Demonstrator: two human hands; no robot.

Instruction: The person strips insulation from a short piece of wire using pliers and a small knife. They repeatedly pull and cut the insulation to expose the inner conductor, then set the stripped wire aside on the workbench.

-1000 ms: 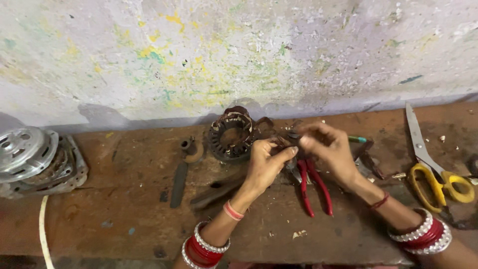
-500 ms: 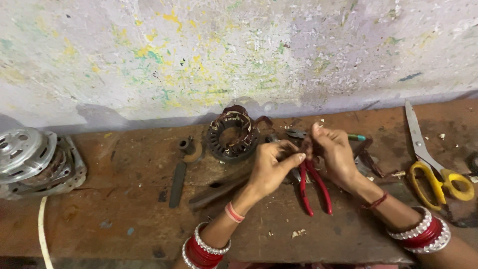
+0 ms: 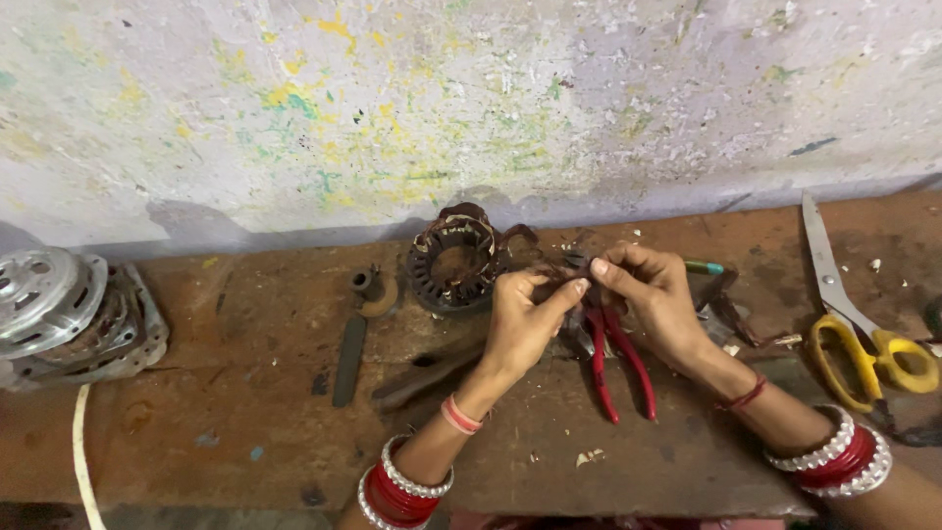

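My left hand (image 3: pixel 525 314) and my right hand (image 3: pixel 653 294) meet over the worn bench, fingertips pinched together on a thin dark wire lead (image 3: pixel 564 273) that runs from a round motor stator (image 3: pixel 456 260) with copper windings. The stator sits by the wall, just left of my hands. Red-handled pliers (image 3: pixel 618 358) lie on the bench under my right hand, handles pointing toward me. Both wrists wear red and white bangles.
A metal motor housing (image 3: pixel 69 314) rests at the far left with a white cord (image 3: pixel 83 451) below it. Yellow-handled scissors (image 3: pixel 854 314) lie at the right. A dark flat tool (image 3: pixel 348 358), a small ring (image 3: pixel 373 290) and a green-tipped pen (image 3: pixel 706 267) lie nearby. A paint-flecked wall (image 3: pixel 471 98) backs the bench.
Both hands have shifted slightly while working the wire near the stator; the fingertips are now pinched closer together. The pliers and the stator stay in place.
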